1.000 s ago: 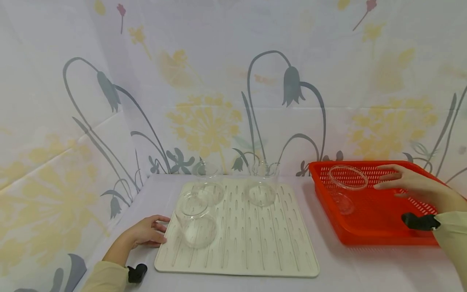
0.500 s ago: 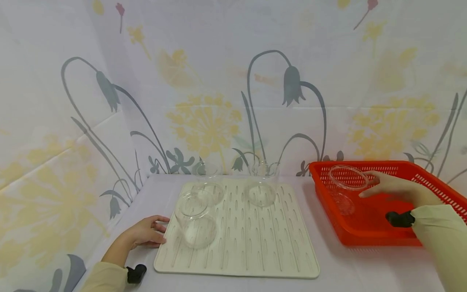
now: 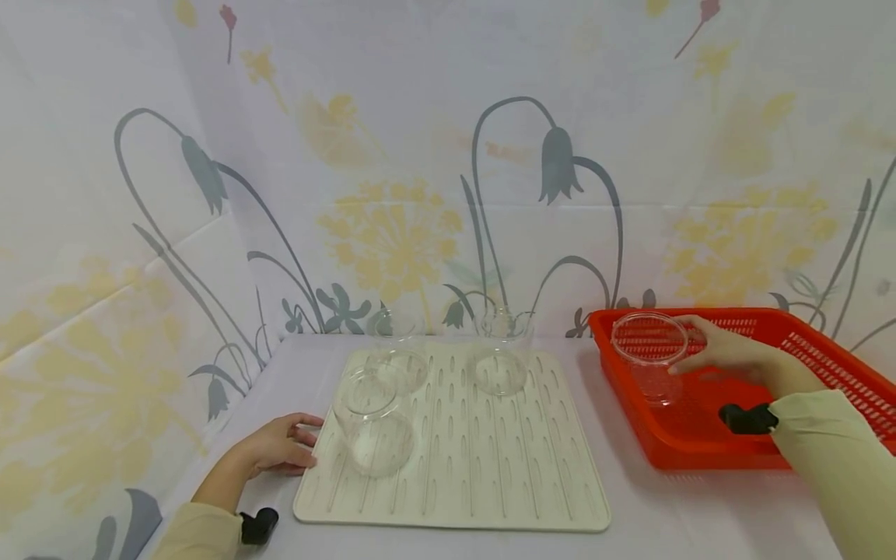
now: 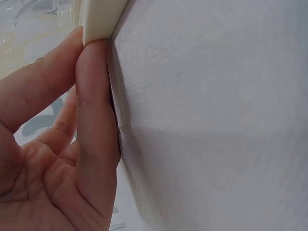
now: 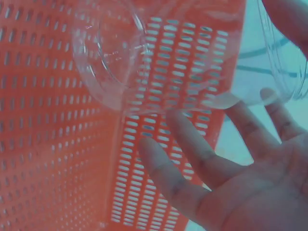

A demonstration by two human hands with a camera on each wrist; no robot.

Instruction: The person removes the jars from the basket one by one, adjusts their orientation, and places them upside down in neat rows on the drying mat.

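Note:
In the head view, a clear cylindrical jar (image 3: 651, 362) stands slightly tilted in the left end of a red basket (image 3: 689, 455). My right hand (image 3: 735, 358) holds it from the right, thumb in front and fingers behind. Seen from the right wrist, the fingers (image 5: 192, 159) are spread along the wall of the jar (image 5: 110, 53), with the thumb opposite. My left hand (image 3: 276, 447) is at the left edge of a cream ribbed draining mat (image 3: 483, 467). Its thumb and forefinger pinch the mat's edge (image 4: 101, 19) in the left wrist view.
Three clear jars stand on the mat: one jar (image 3: 378, 443) at front left, another jar (image 3: 399, 365) behind it, and a jar (image 3: 500, 365) at back centre. A flowered cloth (image 3: 420, 155) hangs behind the white-covered table (image 3: 665, 513).
My right hand has moved left in the basket and closed round the jar there, whose rim has shifted left. The left hand and the jars on the mat stay put.

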